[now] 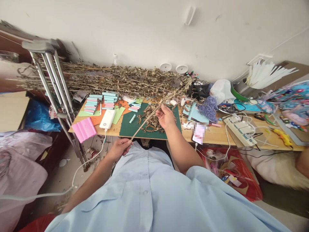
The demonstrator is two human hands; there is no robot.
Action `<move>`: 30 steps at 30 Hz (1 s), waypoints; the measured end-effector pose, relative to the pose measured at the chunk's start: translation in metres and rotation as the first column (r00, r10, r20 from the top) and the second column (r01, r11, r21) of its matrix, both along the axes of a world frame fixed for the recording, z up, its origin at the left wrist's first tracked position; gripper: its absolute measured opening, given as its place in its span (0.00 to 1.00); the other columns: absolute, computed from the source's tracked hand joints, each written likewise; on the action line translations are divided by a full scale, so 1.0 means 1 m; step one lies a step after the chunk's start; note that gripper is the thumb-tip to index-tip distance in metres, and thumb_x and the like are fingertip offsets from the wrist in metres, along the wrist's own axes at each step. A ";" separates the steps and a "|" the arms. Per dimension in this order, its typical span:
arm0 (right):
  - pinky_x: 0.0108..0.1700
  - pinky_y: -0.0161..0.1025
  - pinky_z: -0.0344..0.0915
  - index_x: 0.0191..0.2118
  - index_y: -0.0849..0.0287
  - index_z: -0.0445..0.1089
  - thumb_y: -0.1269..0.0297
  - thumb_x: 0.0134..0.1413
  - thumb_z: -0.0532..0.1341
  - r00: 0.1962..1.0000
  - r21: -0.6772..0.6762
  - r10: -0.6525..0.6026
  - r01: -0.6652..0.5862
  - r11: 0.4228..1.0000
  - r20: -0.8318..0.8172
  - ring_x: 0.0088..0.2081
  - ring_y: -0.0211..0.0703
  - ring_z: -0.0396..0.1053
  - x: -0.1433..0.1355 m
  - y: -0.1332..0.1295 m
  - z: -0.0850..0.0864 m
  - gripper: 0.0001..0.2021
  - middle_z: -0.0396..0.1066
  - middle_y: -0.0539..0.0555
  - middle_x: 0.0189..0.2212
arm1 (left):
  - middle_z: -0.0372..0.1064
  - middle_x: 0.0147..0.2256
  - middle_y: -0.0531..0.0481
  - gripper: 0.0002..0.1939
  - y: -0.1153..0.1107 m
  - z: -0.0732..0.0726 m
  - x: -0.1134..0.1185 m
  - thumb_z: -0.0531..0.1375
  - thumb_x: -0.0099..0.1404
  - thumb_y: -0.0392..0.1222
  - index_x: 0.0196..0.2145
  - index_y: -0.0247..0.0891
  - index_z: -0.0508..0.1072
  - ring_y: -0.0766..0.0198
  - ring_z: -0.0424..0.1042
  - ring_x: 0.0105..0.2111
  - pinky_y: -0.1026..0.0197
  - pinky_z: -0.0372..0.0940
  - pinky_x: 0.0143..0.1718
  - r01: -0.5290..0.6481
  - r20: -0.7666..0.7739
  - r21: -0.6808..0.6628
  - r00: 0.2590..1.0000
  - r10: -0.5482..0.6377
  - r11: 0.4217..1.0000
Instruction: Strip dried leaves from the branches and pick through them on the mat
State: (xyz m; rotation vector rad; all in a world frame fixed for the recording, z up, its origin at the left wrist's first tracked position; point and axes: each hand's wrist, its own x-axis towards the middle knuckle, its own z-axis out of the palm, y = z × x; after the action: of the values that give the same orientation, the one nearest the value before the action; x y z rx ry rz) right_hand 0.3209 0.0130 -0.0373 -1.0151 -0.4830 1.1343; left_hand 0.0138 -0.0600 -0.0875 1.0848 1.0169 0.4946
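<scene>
A dried plant stalk (144, 123) runs slantwise in front of my chest, its leafy end pointing up and right. Near its lower end, my left hand (120, 148) has its fingers closed round the stalk. Further up, my right hand (166, 117) pinches it between thumb and fingers, just over a pile of crumbled dry leaves (151, 124). That pile lies on a dark green cutting mat (126, 125) on the wooden table. Behind the mat stretches a long heap of dried leafy stalks (116, 77) along the wall.
Left of the mat are pink and blue paper rolls (109, 96), a white power bank (107, 119) and pink paper (84, 129). Metal crutches (51, 74) lean at the left. A phone (199, 133), purple yarn (208, 109) and a power strip (240, 130) with cables lie right.
</scene>
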 end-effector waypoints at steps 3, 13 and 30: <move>0.34 0.33 0.78 0.34 0.53 0.68 0.50 0.51 0.73 0.998 -0.005 -0.054 0.054 0.999 -0.017 0.29 0.37 0.76 -0.005 -0.001 -0.005 0.17 0.71 0.45 0.24 | 0.61 0.18 0.57 0.26 0.000 0.000 0.000 0.64 0.63 0.63 0.37 0.34 0.75 0.72 0.55 0.15 0.67 0.45 0.17 0.001 -0.007 -0.001 1.000 -0.001 1.000; 0.29 0.37 0.75 0.32 0.56 0.74 0.46 0.47 0.73 0.989 -0.042 0.010 -0.004 0.999 0.148 0.25 0.38 0.73 -0.031 -0.014 -0.019 0.18 0.74 0.48 0.25 | 0.60 0.18 0.57 0.26 0.002 0.003 0.009 0.64 0.64 0.64 0.38 0.34 0.75 0.73 0.54 0.14 0.67 0.47 0.17 -0.020 0.020 0.013 1.000 0.019 1.000; 0.19 0.34 0.65 0.35 0.56 0.74 0.37 0.50 0.70 0.965 -0.002 0.003 -0.002 1.000 0.263 0.21 0.36 0.68 0.023 0.006 0.003 0.24 0.75 0.50 0.30 | 0.61 0.18 0.57 0.23 -0.001 0.000 0.002 0.62 0.65 0.62 0.32 0.36 0.72 0.71 0.56 0.15 0.67 0.50 0.18 0.086 -0.126 0.151 0.990 -0.067 0.985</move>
State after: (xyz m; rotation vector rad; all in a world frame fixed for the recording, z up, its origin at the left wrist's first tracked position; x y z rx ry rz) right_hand 0.3440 0.0186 -0.0346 -1.1744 -0.6953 1.0060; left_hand 0.0163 -0.0614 -0.0872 1.3020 1.0503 0.4564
